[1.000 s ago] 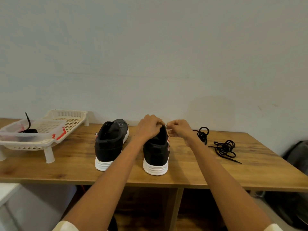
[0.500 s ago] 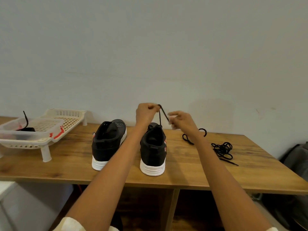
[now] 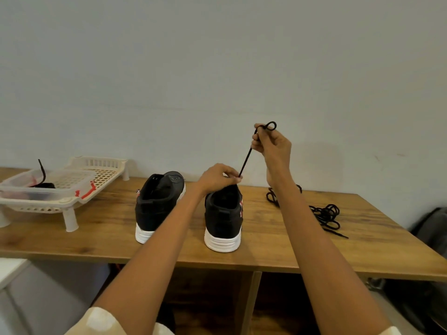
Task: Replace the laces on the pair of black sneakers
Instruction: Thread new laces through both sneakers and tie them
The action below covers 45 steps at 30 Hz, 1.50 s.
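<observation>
Two black sneakers with white soles stand heel-first on the wooden table (image 3: 278, 250): the left sneaker (image 3: 157, 204) and the right sneaker (image 3: 223, 218). My left hand (image 3: 217, 177) rests on top of the right sneaker, fingers curled at the point where a black lace (image 3: 246, 158) leaves the shoe. My right hand (image 3: 272, 146) pinches that lace high above the shoe, so it runs taut, with a small loop over my fingers. Another loose black lace (image 3: 324, 215) lies bunched on the table to the right.
A cream plastic rack (image 3: 72, 189) stands at the table's left end, bearing a clear container (image 3: 21, 189) with something black inside. The grey wall rises right behind the table. A dark bag (image 3: 430, 228) sits off the right end.
My right hand has risen well above the shoe, drawing the lace up and taut. My left hand has dropped back onto the right sneaker's top.
</observation>
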Tool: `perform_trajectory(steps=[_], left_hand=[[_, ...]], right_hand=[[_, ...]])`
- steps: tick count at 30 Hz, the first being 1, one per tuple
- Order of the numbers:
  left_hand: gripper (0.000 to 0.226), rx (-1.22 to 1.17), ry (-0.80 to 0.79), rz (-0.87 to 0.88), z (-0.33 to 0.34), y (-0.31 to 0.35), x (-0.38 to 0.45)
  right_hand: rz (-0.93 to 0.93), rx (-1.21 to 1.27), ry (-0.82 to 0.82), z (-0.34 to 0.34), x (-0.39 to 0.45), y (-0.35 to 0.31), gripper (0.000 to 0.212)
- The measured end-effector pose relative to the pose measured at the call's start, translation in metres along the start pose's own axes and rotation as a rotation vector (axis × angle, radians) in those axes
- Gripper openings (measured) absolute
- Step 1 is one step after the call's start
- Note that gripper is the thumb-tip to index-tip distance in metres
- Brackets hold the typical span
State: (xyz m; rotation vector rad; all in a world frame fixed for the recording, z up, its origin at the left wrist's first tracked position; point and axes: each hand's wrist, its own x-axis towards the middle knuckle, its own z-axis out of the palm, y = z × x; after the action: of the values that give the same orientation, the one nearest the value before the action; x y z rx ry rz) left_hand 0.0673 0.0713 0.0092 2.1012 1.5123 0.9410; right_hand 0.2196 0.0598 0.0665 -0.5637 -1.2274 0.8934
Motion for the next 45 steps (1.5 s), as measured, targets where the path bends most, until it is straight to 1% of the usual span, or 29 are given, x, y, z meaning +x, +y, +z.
perform_trajectory(steps=[2, 4, 5, 7, 10, 11, 13, 15, 18, 20, 21, 23, 24, 25, 28, 29, 31, 33, 35, 37, 39, 41, 42, 43, 44, 45], left_hand=[[0.022, 0.061, 0.024, -0.027, 0.003, -0.001, 0.002], [0.02, 0.031, 0.138, -0.041, 0.003, 0.001, 0.003], [0.019, -0.03, 0.2, -0.046, 0.001, 0.003, 0.004], [0.017, -0.151, 0.276, -0.054, 0.0, 0.008, 0.003], [0.012, -0.168, 0.296, -0.06, 0.001, 0.011, 0.002], [0.01, -0.157, 0.305, -0.062, 0.001, 0.011, 0.002], [0.009, -0.164, 0.332, -0.059, 0.001, 0.008, 0.002], [0.01, -0.185, 0.344, -0.047, -0.001, 0.006, 0.001], [0.014, -0.197, 0.315, -0.039, -0.003, 0.005, -0.002], [0.013, -0.195, 0.302, -0.106, -0.006, -0.001, -0.005], [0.014, -0.164, 0.269, -0.165, -0.008, -0.006, -0.007], [0.014, -0.051, 0.104, -0.268, -0.012, -0.019, -0.012], [0.014, -0.006, 0.015, -0.287, -0.013, -0.024, -0.014], [0.014, 0.02, -0.032, -0.285, -0.013, -0.027, -0.016], [0.011, 0.062, -0.009, -0.233, -0.018, -0.028, -0.018], [0.011, 0.047, -0.024, -0.232, -0.02, -0.025, -0.02], [0.013, -0.085, -0.082, -0.285, -0.023, -0.019, -0.028], [0.02, -0.342, -0.075, -0.35, -0.025, -0.018, -0.034], [0.027, -0.728, 0.027, -0.386, -0.027, -0.016, -0.034], [0.029, -1.093, 0.18, -0.41, -0.03, -0.013, -0.029], [0.031, -1.384, 0.286, -0.404, -0.031, -0.009, -0.022], [0.031, -1.618, 0.389, -0.373, -0.03, -0.01, -0.018], [0.031, -1.695, 0.451, -0.372, -0.029, -0.013, -0.018], [0.03, -1.721, 0.497, -0.388, -0.029, -0.016, -0.018], [0.03, -1.674, 0.518, -0.428, -0.03, -0.018, -0.019], [0.03, -1.573, 0.509, -0.475, -0.03, -0.017, -0.018]], right_hand=[[-0.003, 0.027, 0.007, 0.003, -0.003, 0.002, 0.014], [0.011, 0.02, 0.026, 0.001, -0.002, 0.005, 0.014], [0.028, -0.024, 0.014, -0.002, 0.0, 0.007, 0.013], [0.098, -0.225, -0.089, -0.011, 0.001, 0.012, 0.013], [0.255, -0.565, -0.351, -0.02, -0.006, 0.031, 0.017], [0.292, -0.623, -0.41, -0.02, -0.009, 0.037, 0.018], [0.336, -0.667, -0.464, -0.02, -0.014, 0.045, 0.018], [0.365, -0.667, -0.465, -0.02, -0.016, 0.051, 0.016], [0.358, -0.616, -0.407, -0.019, -0.019, 0.058, 0.011], [0.36, -0.576, -0.342, -0.018, -0.022, 0.064, 0.011], [0.378, -0.541, -0.303, -0.018, -0.023, 0.067, 0.012], [0.429, -0.46, -0.243, -0.019, -0.025, 0.072, 0.014], [0.449, -0.427, -0.228, -0.019, -0.026, 0.073, 0.015], [0.46, -0.405, -0.22, -0.019, -0.026, 0.074, 0.016], [0.467, -0.366, -0.19, -0.017, -0.027, 0.075, 0.016], [0.47, -0.352, -0.177, -0.016, -0.027, 0.074, 0.015], [0.476, -0.325, -0.148, -0.014, -0.028, 0.074, 0.015], [0.48, -0.301, -0.106, -0.015, -0.029, 0.074, 0.014], [0.489, -0.219, -0.047, -0.016, -0.03, 0.072, 0.012], [0.5, -0.103, 0.009, -0.016, -0.03, 0.069, 0.012], [0.512, -0.042, 0.044, -0.017, -0.03, 0.066, 0.012], [0.535, 0.015, 0.078, -0.014, -0.032, 0.066, 0.011], [0.546, 0.04, 0.095, -0.014, -0.033, 0.066, 0.011], [0.555, 0.06, 0.108, -0.015, -0.033, 0.066, 0.013], [0.561, 0.074, 0.12, -0.015, -0.033, 0.067, 0.014], [0.565, 0.084, 0.129, -0.016, -0.032, 0.067, 0.016]])
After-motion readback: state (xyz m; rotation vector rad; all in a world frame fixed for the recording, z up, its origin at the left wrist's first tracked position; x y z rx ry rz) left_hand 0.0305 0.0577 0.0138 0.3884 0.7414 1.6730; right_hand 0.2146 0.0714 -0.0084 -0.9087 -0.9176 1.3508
